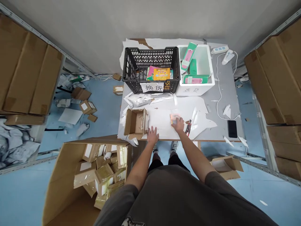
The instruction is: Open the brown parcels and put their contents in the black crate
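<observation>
Head view: our empty left hand [152, 136] spreads by the grey table edge [213, 138], right hand [179, 125] half-curled on a flat orange packet [173, 118], grip unclear, bare white paper [162, 123] between.

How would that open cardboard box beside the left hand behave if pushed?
The open cardboard box would probably slide rather than roll, given its flat sides. It's likely light for its size, as mostly bare cardboard shows inside. Its straight walls suggest it's fairly stiff, though squeezing might dent it.
</observation>
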Demonstrator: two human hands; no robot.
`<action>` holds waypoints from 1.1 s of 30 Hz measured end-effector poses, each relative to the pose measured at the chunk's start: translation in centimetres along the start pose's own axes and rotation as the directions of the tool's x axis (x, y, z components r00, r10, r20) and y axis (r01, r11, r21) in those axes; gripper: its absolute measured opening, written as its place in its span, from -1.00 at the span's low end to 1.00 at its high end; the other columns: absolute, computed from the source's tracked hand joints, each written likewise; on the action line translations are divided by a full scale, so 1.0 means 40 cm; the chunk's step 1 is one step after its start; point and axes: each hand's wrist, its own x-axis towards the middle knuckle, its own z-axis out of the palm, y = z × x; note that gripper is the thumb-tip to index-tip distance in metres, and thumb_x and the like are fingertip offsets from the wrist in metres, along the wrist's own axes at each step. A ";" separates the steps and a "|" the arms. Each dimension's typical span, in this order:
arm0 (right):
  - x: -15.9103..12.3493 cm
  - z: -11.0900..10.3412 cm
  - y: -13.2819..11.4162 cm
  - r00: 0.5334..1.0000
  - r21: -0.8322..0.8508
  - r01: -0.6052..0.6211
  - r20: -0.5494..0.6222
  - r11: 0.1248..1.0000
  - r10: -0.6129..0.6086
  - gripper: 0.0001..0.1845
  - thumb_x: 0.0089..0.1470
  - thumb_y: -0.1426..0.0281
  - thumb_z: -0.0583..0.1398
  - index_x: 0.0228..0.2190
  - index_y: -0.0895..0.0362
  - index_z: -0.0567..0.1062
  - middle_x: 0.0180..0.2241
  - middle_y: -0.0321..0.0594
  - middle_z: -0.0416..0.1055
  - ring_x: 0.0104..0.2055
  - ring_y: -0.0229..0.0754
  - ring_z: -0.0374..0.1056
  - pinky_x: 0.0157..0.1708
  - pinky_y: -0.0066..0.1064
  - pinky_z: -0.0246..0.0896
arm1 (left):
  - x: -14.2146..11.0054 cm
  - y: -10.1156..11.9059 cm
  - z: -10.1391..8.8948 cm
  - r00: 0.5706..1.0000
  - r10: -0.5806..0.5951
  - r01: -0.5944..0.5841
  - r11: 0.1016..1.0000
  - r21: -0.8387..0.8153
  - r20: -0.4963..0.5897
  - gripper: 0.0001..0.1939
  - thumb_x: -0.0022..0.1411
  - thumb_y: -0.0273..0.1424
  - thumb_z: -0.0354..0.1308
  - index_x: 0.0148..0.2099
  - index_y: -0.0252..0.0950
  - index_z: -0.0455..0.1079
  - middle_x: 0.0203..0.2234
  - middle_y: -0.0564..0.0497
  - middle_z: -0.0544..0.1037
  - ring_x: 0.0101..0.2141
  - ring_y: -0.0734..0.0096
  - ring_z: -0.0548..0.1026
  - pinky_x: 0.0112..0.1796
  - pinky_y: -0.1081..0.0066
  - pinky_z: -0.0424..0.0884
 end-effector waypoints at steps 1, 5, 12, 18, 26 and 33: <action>0.004 -0.003 0.001 1.000 0.007 0.002 0.003 1.000 -0.002 -0.39 0.06 0.23 0.35 0.14 0.10 0.46 0.30 0.08 0.23 0.26 0.18 0.16 0.15 -0.16 0.19 | -0.001 -0.003 -0.002 1.000 0.011 -0.011 1.000 0.000 0.007 -0.24 0.49 -0.16 -0.09 0.63 -0.15 -0.13 0.59 -0.04 -0.26 0.54 -0.11 -0.23 0.42 -0.11 0.03; 0.033 -0.061 0.032 0.999 0.114 0.044 0.008 0.993 -0.045 -0.71 0.21 0.35 0.15 -0.09 0.16 0.56 0.06 0.05 0.46 0.13 0.05 0.32 0.16 -0.22 0.21 | -0.007 -0.009 -0.015 0.999 0.032 -0.032 0.999 -0.027 0.005 -0.22 0.46 -0.18 -0.05 0.62 -0.15 -0.11 0.59 -0.05 -0.24 0.54 -0.14 -0.23 0.41 -0.14 0.03; 0.059 -0.204 0.183 0.939 0.200 -0.310 -0.092 0.929 0.333 -0.74 0.31 0.24 0.12 -0.24 0.09 0.56 -0.28 -0.07 0.59 -0.18 -0.01 0.47 -0.13 -0.31 0.30 | -0.008 0.025 -0.043 0.997 -0.026 0.021 0.997 -0.074 -0.071 -0.29 0.45 -0.15 -0.04 0.56 -0.21 0.12 0.56 -0.16 -0.01 0.51 -0.24 -0.09 0.38 -0.16 0.09; 0.049 -0.212 0.260 0.908 0.174 -0.383 -0.106 0.907 0.404 -0.69 0.22 0.27 0.22 -0.04 0.12 0.52 -0.22 -0.02 0.60 -0.13 0.06 0.51 -0.08 -0.23 0.32 | -0.001 0.113 -0.059 0.939 -0.054 0.021 0.995 -0.101 -0.340 -0.46 0.48 -0.19 0.02 0.38 -0.28 0.38 0.38 -0.31 0.29 0.40 -0.22 0.16 0.34 -0.09 0.19; 0.019 -0.164 0.079 0.982 0.302 -0.091 0.186 0.949 0.035 -0.64 0.18 0.32 0.24 0.00 0.11 0.59 -0.09 -0.12 0.62 -0.08 -0.07 0.52 0.02 -0.32 0.36 | 0.132 0.338 -0.072 0.999 -0.049 0.024 0.784 -0.620 -0.024 -0.47 0.38 -0.32 0.16 0.34 -0.36 0.38 0.13 -0.19 0.62 0.09 0.20 0.58 0.12 0.32 0.42; 0.027 -0.079 0.054 0.988 0.155 -0.125 0.115 0.980 0.108 -0.52 0.12 0.35 0.27 0.08 0.18 0.56 -0.06 0.01 0.57 0.01 0.02 0.49 0.05 -0.27 0.36 | 0.215 0.376 -0.033 0.997 -0.076 0.066 0.681 -0.729 0.020 -0.69 0.34 -0.32 0.17 0.07 -0.32 0.53 -0.12 -0.13 0.70 -0.10 0.22 0.64 -0.06 0.32 0.47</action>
